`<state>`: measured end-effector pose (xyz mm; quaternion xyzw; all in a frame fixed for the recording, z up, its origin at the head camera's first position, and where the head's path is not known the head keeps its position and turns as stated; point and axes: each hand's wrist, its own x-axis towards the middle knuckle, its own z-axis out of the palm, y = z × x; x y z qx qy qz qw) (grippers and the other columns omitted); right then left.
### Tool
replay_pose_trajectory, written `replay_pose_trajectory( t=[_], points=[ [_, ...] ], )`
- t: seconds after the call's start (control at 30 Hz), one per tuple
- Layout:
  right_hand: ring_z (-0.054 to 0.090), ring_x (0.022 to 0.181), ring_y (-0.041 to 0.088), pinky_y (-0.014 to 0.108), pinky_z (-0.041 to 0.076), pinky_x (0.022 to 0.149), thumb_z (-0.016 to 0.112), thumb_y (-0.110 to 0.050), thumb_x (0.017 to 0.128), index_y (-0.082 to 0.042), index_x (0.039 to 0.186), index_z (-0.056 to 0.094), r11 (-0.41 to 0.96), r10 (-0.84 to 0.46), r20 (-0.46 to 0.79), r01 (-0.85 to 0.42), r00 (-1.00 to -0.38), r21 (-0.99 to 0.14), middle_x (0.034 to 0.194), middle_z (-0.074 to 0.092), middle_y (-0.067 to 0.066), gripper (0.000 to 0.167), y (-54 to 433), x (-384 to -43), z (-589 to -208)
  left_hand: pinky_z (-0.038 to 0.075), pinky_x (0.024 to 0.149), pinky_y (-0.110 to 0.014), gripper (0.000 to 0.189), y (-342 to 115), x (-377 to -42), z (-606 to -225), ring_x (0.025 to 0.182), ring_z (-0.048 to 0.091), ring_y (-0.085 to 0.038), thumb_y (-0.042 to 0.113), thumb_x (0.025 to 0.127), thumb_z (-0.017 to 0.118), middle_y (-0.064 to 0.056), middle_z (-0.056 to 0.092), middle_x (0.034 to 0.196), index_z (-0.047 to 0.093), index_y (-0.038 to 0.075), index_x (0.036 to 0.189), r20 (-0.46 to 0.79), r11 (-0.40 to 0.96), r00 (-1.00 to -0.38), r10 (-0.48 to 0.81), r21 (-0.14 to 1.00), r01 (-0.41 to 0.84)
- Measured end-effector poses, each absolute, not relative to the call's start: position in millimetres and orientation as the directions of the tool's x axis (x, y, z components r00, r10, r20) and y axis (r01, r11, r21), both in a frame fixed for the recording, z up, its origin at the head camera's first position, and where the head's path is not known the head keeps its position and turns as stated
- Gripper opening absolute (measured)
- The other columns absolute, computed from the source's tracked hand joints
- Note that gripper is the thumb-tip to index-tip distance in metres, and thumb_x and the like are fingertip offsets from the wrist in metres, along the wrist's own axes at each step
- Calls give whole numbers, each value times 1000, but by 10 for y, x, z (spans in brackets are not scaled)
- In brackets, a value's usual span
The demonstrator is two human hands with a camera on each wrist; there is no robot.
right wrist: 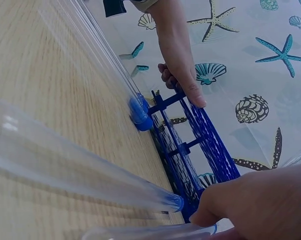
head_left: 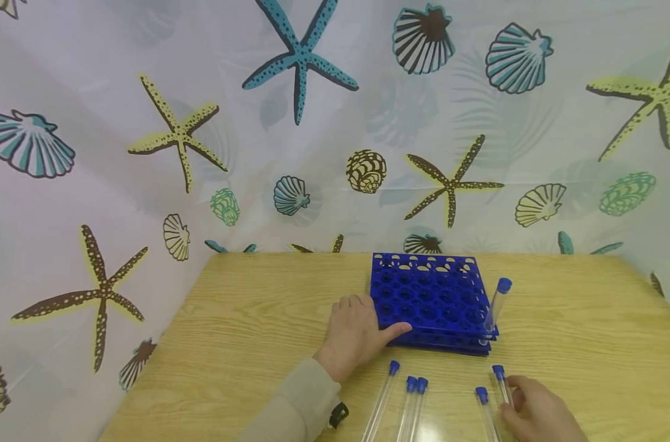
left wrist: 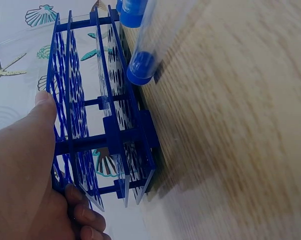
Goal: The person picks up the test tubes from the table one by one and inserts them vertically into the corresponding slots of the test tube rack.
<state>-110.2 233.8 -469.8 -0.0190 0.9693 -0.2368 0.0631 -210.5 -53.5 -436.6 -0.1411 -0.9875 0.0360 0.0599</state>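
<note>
My left hand (head_left: pixel 353 334) grips the left end of a blue test tube rack (head_left: pixel 375 279), thumb over the top near its front edge and fingers down the side. In the left wrist view the curled fingers (left wrist: pixel 85 212) show at the rack's end. One capped test tube (head_left: pixel 496 312) stands tilted in the rack's front right corner. My right hand (head_left: pixel 539 410) pinches another clear, blue-capped test tube (head_left: pixel 502 385) in front of the rack; its lower part is hidden by the fingers and frame edge.
More blue-capped test tubes lie on the wooden table (head_left: pixel 257 319): one on the left (head_left: pixel 380 399), a close pair (head_left: pixel 412 408), and one beside my right hand (head_left: pixel 486 414). A shell-and-starfish curtain (head_left: pixel 335 135) hangs behind the table and along its sides.
</note>
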Motion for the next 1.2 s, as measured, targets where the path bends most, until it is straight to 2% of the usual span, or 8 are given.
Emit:
replay_pose_trajectory(
  t=[0.33, 0.57, 0.8, 1.1, 1.2],
  points=[
    [61, 75, 11, 25, 47, 61, 64, -16, 89, 18, 127, 48, 840, -15, -143, 65, -990, -539, 91, 62, 3, 53, 2383, -1121, -4591, 33, 62, -29, 89, -533, -2123, -4363, 65, 42, -17, 91, 80, 13, -1, 44, 72, 49, 10, 82, 95, 961, -958, 271, -80, 264],
    [56, 71, 6, 23, 45, 59, 62, -15, 92, 16, 130, 46, 837, -3, -80, 41, -997, -546, 93, 61, 5, 52, 2432, -1118, -4507, 34, 63, -29, 91, -524, -2120, -4360, 66, 43, -17, 91, 80, 12, -2, 45, 73, 50, 9, 84, 82, 959, -958, 276, -94, 268],
    [58, 82, 14, 24, 46, 61, 55, -17, 96, 14, 135, 42, 819, 18, -113, 80, -993, -569, 102, 61, 10, 52, 2444, -1166, -4380, 33, 61, -28, 91, -527, -2116, -4356, 65, 43, -17, 92, 79, 13, -1, 45, 72, 50, 9, 84, 78, 962, -961, 264, -87, 258],
    [58, 82, 16, 24, 46, 60, 54, -15, 95, 14, 136, 40, 816, 44, -84, 84, -996, -571, 103, 60, 13, 53, 2466, -1205, -4227, 32, 61, -28, 90, -520, -2113, -4367, 65, 42, -17, 91, 80, 11, -1, 44, 72, 50, 10, 82, 84, 958, -957, 278, -105, 269],
    [58, 81, 17, 23, 45, 56, 52, -13, 94, 13, 136, 41, 811, 50, -39, 63, -998, -582, 104, 59, 12, 51, 2475, -1203, -4188, 32, 61, -28, 90, -514, -2115, -4368, 64, 42, -17, 91, 80, 11, -1, 45, 71, 49, 10, 82, 82, 956, -956, 280, -114, 270]
  ],
)
